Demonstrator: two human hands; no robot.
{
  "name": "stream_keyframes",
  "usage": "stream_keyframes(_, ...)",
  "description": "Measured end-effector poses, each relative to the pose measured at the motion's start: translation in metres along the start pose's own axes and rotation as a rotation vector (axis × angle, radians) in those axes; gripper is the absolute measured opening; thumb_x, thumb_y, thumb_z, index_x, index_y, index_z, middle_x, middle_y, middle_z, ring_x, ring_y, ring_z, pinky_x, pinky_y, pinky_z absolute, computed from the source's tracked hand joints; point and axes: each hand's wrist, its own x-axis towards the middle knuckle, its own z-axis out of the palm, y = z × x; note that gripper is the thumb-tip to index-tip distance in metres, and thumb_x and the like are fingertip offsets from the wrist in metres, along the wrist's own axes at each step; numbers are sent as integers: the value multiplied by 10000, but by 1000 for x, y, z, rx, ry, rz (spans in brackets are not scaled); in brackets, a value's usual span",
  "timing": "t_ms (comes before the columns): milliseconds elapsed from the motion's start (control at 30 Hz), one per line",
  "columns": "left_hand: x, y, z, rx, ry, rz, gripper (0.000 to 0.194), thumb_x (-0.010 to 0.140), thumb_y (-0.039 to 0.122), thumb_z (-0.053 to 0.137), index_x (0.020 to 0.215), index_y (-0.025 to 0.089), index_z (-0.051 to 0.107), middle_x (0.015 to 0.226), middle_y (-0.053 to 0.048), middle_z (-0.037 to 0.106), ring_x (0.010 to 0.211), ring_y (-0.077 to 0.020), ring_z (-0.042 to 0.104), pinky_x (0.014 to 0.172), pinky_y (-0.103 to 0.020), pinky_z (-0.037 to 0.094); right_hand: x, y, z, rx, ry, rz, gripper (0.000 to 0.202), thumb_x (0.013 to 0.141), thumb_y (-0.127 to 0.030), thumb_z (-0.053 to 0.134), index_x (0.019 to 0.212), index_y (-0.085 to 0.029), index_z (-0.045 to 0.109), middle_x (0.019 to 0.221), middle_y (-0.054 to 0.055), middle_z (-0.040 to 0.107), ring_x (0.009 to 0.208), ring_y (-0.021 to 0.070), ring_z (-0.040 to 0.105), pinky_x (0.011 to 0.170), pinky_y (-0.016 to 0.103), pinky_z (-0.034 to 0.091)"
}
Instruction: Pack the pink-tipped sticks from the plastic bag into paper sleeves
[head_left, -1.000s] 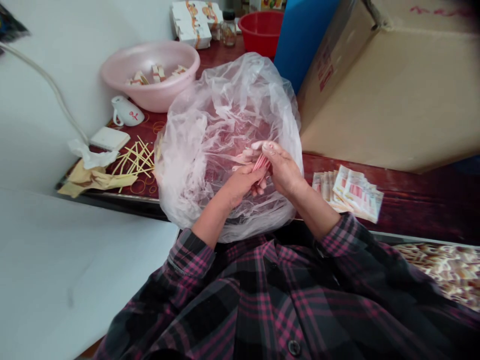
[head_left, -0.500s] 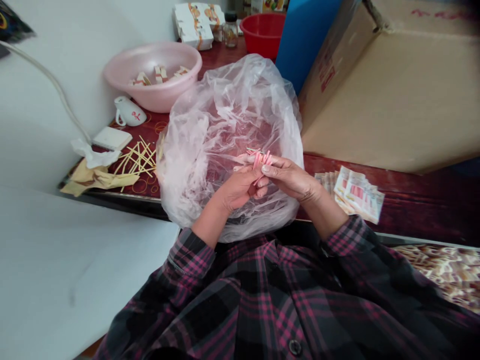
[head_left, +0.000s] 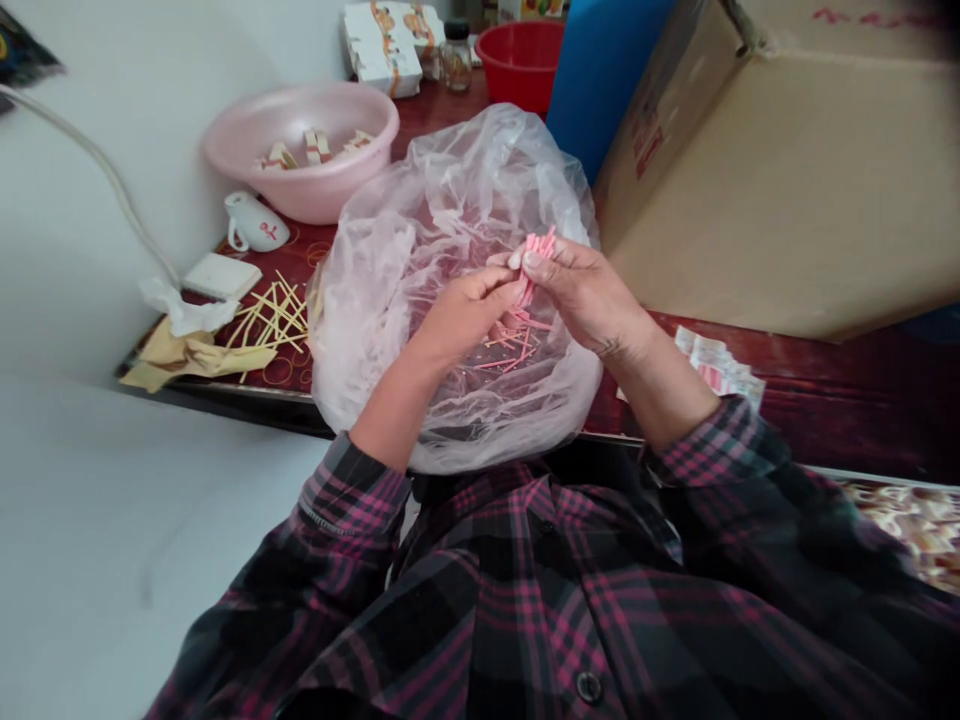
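Observation:
Both my hands meet over an open clear plastic bag (head_left: 375, 300) on the dark red table. Between them is a small bundle of thin pink sticks (head_left: 538, 262). My right hand (head_left: 589, 285) pinches the bundle with thumb and fingers near its upper end. My left hand (head_left: 476, 305) closes on its lower part from the other side; some of its fingertips are hidden. Inside the bag, below the hands, several loose pink sticks (head_left: 517, 350) lie scattered.
Left of the bag lie loose yellow sticks (head_left: 277, 318), a white mug (head_left: 255, 225) on its side and a pink basin (head_left: 300, 185) holding banded bundles. A large cardboard box (head_left: 765, 200) stands at right, with printed paper packets (head_left: 720, 365) before it.
Both hands have moved up and away from me with the pink bundle. Loose pink sticks in the bag now show below them. My right forearm now covers part of the paper packets.

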Motion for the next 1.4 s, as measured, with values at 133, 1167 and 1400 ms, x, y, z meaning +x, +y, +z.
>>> stream_keyframes(133,2,-4,-2,300,122,137,184,984,275,664,821,196,692,736,5,692,780,-157,667,699,-256,488,1,3,3,-74,-1,-64,549,823,-772,844,853,-243,700,822,-2,679,881,198,677,782,334,584)
stream_keyframes(1167,-17,-49,27,275,126,-29,342,1052,213,577,710,233,583,578,24,589,574,-163,576,685,-299,460,-32,49,14,94,116,99,478,801,-692,873,925,-252,735,848,2,765,777,193,679,777,350,590)
stream_keyframes(1400,-24,-47,25,620,122,37,251,1097,243,544,931,208,729,839,-73,742,848,-255,723,820,-362,515,-39,58,5,-28,130,25,363,903,-587,843,796,-267,709,676,-12,637,620,164,531,652,342,494)
